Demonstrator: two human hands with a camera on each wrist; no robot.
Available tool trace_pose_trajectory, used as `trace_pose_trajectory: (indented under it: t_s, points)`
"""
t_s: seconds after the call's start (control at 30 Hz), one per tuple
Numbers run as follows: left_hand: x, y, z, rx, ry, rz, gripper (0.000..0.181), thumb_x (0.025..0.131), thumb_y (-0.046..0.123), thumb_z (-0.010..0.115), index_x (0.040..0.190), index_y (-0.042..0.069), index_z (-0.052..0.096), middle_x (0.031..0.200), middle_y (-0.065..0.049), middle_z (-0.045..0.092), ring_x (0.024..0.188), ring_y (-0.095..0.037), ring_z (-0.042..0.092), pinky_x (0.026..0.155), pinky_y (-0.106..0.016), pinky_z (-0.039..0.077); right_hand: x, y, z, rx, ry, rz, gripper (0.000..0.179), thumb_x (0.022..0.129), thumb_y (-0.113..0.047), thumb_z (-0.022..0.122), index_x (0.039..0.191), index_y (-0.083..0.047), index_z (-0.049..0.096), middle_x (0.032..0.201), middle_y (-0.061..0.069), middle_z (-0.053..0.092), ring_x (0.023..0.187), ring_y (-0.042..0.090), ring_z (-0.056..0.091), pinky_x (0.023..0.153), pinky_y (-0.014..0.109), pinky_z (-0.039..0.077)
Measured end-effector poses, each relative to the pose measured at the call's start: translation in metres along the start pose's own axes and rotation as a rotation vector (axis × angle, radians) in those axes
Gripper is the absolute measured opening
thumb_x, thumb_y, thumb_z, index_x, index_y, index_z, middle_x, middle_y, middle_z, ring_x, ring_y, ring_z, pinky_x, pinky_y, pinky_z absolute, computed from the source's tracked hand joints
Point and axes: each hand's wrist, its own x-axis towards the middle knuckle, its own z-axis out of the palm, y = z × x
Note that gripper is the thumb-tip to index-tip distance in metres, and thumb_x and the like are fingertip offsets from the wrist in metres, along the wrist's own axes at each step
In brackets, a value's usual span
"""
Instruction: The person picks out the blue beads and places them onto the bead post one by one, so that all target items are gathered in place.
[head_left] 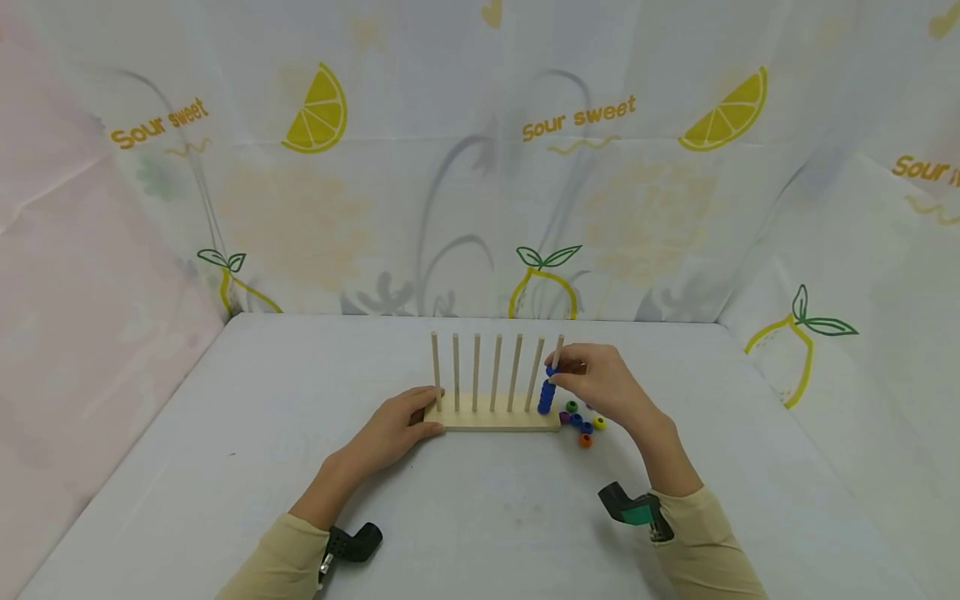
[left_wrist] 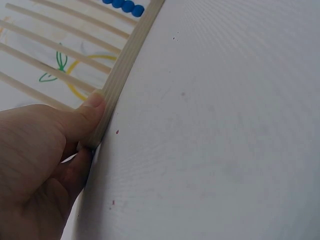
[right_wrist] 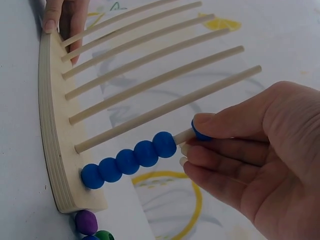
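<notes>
A pale wooden peg board stands on the table with several upright pegs. My left hand grips its left end; the left wrist view shows the thumb over the base and fingers at its end. At the far right peg, my right hand pinches a blue bead between thumb and fingers. That bead is on the peg, above a gap. Below it, several blue beads sit stacked down to the base. The other pegs carry no beads.
Loose beads lie by the board's right end: an orange bead, a yellow bead, a green bead, a purple bead and blue ones. Behind the white table hangs a lemon-print cloth.
</notes>
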Motion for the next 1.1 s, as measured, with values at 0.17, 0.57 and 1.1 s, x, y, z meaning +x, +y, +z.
trace_pose_trajectory:
  t_s: [0.17, 0.57, 1.1]
  points:
    - [0.0009, -0.0002, 0.0004, -0.004, 0.0, 0.01, 0.058, 0.092, 0.024, 0.071, 0.144, 0.006, 0.052, 0.149, -0.011, 0.051, 0.143, -0.032, 0.043, 0.117, -0.048, 0.038, 0.0004, 0.0018, 0.0004, -0.008, -0.015, -0.011, 0.013, 0.089, -0.006, 0.071, 0.102, -0.009, 0.074, 0.098, 0.007, 0.075, 0.092, 0.02, 0.071, 0.085, 0.04, 0.061]
    - [0.0001, -0.0006, 0.0004, -0.003, 0.004, 0.021, 0.058, 0.092, 0.023, 0.071, 0.144, 0.005, 0.052, 0.148, -0.012, 0.052, 0.142, -0.032, 0.044, 0.116, -0.049, 0.039, 0.0011, 0.004, 0.0028, -0.016, -0.035, -0.024, 0.012, 0.089, -0.003, 0.07, 0.1, -0.004, 0.075, 0.104, 0.009, 0.075, 0.091, 0.021, 0.07, 0.084, 0.04, 0.062]
    - [0.0002, -0.0017, 0.0012, 0.005, 0.013, 0.031, 0.057, 0.093, 0.023, 0.07, 0.143, 0.004, 0.052, 0.148, -0.014, 0.053, 0.141, -0.034, 0.045, 0.115, -0.05, 0.039, 0.0021, 0.0033, 0.0037, -0.032, -0.047, -0.026, 0.008, 0.087, -0.003, 0.073, 0.094, -0.008, 0.075, 0.093, 0.006, 0.071, 0.081, 0.016, 0.064, 0.071, 0.027, 0.057]
